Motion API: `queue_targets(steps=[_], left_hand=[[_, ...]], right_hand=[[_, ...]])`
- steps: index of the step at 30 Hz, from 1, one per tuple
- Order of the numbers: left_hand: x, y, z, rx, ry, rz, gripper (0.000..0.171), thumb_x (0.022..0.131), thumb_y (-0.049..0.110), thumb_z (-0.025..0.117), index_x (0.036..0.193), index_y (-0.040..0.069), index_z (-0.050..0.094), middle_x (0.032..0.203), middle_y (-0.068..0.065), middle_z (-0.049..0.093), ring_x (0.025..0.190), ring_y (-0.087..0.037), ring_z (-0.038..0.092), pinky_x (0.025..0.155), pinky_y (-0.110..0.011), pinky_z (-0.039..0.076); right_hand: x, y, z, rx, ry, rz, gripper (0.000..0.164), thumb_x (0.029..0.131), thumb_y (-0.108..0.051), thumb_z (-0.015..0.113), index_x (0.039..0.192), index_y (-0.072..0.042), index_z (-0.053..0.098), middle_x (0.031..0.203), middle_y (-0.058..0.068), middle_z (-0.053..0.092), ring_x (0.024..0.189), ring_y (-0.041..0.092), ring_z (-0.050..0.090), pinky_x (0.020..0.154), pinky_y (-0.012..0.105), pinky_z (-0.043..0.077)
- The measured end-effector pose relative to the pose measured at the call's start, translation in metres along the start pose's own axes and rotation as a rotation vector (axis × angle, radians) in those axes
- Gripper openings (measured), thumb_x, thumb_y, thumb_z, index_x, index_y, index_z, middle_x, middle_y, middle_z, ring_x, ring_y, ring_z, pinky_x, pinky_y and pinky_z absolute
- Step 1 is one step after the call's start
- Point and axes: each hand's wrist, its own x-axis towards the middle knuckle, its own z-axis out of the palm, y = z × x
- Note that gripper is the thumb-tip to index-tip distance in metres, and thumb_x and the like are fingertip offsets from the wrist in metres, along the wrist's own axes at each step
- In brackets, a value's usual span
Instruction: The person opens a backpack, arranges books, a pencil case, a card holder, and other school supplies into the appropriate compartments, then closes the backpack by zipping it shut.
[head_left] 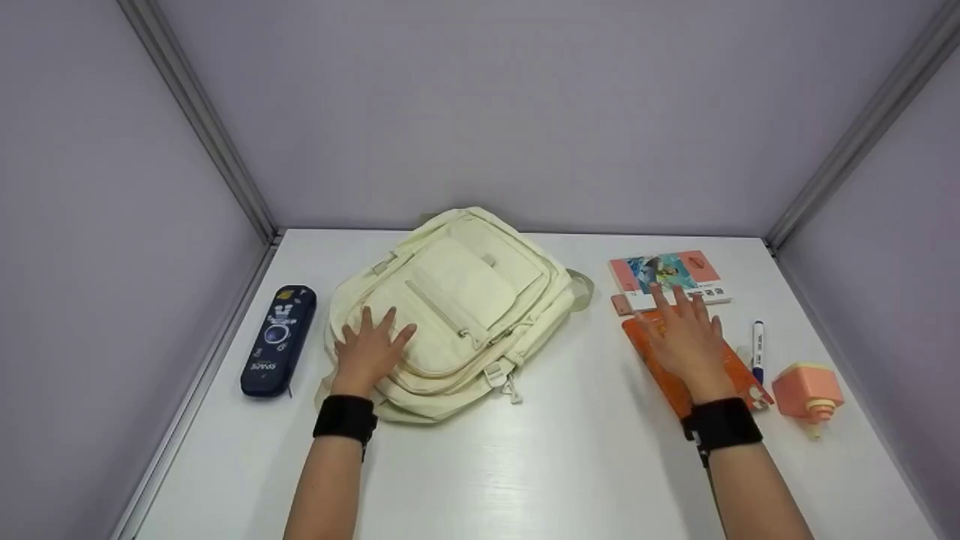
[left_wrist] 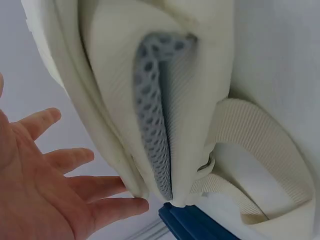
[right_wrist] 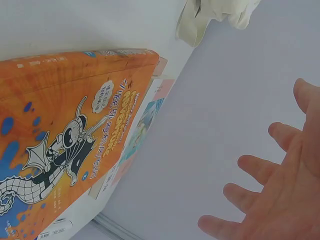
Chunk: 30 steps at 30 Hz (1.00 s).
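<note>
A cream backpack (head_left: 465, 292) lies on the table, its front pocket facing up. My left hand (head_left: 367, 352) is spread over the pack's lower left part. In the left wrist view, fingertips (left_wrist: 120, 207) are close to the pack's edge; whether they touch it I cannot tell. To the right, my right hand (head_left: 682, 345), fingers spread, is above an orange book (right_wrist: 75, 135) with a cartoon dragon-like creature on its cover. A gap shows between that hand and the book in the right wrist view. Neither hand holds anything.
A dark blue space-print pencil case (head_left: 277, 341) lies left of the backpack. Behind the orange book are a pink-and-white booklet (head_left: 660, 271) and a small pink block (head_left: 621, 304). A marker (head_left: 758, 349) and a boxy pink bottle (head_left: 806, 386) are at right. Walls (head_left: 480, 112) enclose the table.
</note>
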Motion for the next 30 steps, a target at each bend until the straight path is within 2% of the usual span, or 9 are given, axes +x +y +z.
queue_targets(steps=[3, 7, 13, 17, 20, 22, 26, 30], left_hand=[[-0.004, 0.002, 0.006, 0.016, 0.005, 0.009, 0.078, 0.097, 0.069, 0.031, 0.155, 0.016, 0.032, 0.156, -0.032, 0.013, 0.132, -0.068, 0.008, 0.1, -0.078, 0.011], [-0.011, 0.007, 0.012, 0.056, 0.039, 0.029, 0.076, 0.097, 0.065, 0.037, 0.152, 0.013, 0.039, 0.153, -0.034, 0.02, 0.131, -0.068, 0.014, 0.101, -0.075, 0.017], [-0.026, 0.022, 0.022, 0.155, 0.089, 0.059, 0.073, 0.098, 0.064, 0.039, 0.147, 0.011, 0.046, 0.146, -0.035, 0.034, 0.123, -0.067, 0.032, 0.093, -0.07, 0.037], [-0.04, 0.037, 0.029, 0.225, 0.118, 0.092, 0.071, 0.098, 0.062, 0.04, 0.143, 0.009, 0.051, 0.138, -0.036, 0.044, 0.111, -0.064, 0.048, 0.085, -0.065, 0.045], [-0.05, 0.05, 0.035, 0.281, 0.152, 0.133, 0.07, 0.097, 0.062, 0.042, 0.139, 0.008, 0.055, 0.13, -0.037, 0.051, 0.097, -0.055, 0.06, 0.083, -0.061, 0.048], [-0.055, 0.058, 0.039, 0.323, 0.173, 0.156, 0.069, 0.097, 0.062, 0.042, 0.138, 0.008, 0.057, 0.125, -0.037, 0.054, 0.083, -0.047, 0.065, 0.076, -0.055, 0.051], [-0.067, 0.073, 0.047, 0.389, 0.201, 0.184, 0.069, 0.096, 0.064, 0.042, 0.136, 0.01, 0.059, 0.113, -0.033, 0.062, 0.059, -0.031, 0.061, 0.053, -0.041, 0.049], [-0.078, 0.086, 0.054, 0.425, 0.272, 0.237, 0.068, 0.095, 0.065, 0.044, 0.13, 0.011, 0.064, 0.083, -0.021, 0.066, 0.047, -0.019, 0.048, 0.043, -0.033, 0.041]], right_hand=[[0.0, -0.004, 0.003, 0.001, 0.011, -0.018, 0.072, 0.101, -0.056, 0.04, 0.156, -0.012, 0.024, 0.156, 0.029, 0.016, 0.139, 0.055, 0.01, 0.104, 0.074, 0.01], [-0.001, -0.008, 0.006, 0.021, 0.019, -0.026, 0.069, 0.101, -0.051, 0.045, 0.156, -0.013, 0.026, 0.156, 0.028, 0.017, 0.14, 0.055, 0.01, 0.105, 0.073, 0.007], [-0.001, -0.016, 0.014, 0.022, 0.008, -0.027, 0.072, 0.099, -0.06, 0.041, 0.156, -0.018, 0.028, 0.157, 0.027, 0.018, 0.14, 0.053, 0.012, 0.103, 0.075, 0.008], [-0.003, -0.021, 0.022, 0.015, 0.004, -0.044, 0.07, 0.099, -0.059, 0.042, 0.155, -0.018, 0.03, 0.156, 0.027, 0.021, 0.141, 0.052, 0.015, 0.102, 0.075, 0.01], [-0.005, -0.025, 0.026, 0.012, 0.003, -0.068, 0.068, 0.1, -0.055, 0.044, 0.156, -0.02, 0.028, 0.155, 0.027, 0.023, 0.14, 0.052, 0.017, 0.103, 0.074, 0.013], [-0.006, -0.027, 0.028, 0.005, -0.001, -0.084, 0.067, 0.101, -0.053, 0.044, 0.157, -0.02, 0.026, 0.155, 0.026, 0.024, 0.139, 0.051, 0.02, 0.103, 0.073, 0.016], [-0.01, -0.034, 0.034, -0.007, -0.029, -0.109, 0.068, 0.101, -0.052, 0.045, 0.157, -0.019, 0.026, 0.155, 0.023, 0.028, 0.137, 0.05, 0.027, 0.102, 0.072, 0.022], [-0.015, -0.044, 0.04, 0.001, -0.095, -0.144, 0.066, 0.102, -0.05, 0.045, 0.155, -0.014, 0.03, 0.151, 0.025, 0.034, 0.132, 0.05, 0.037, 0.099, 0.071, 0.028]])
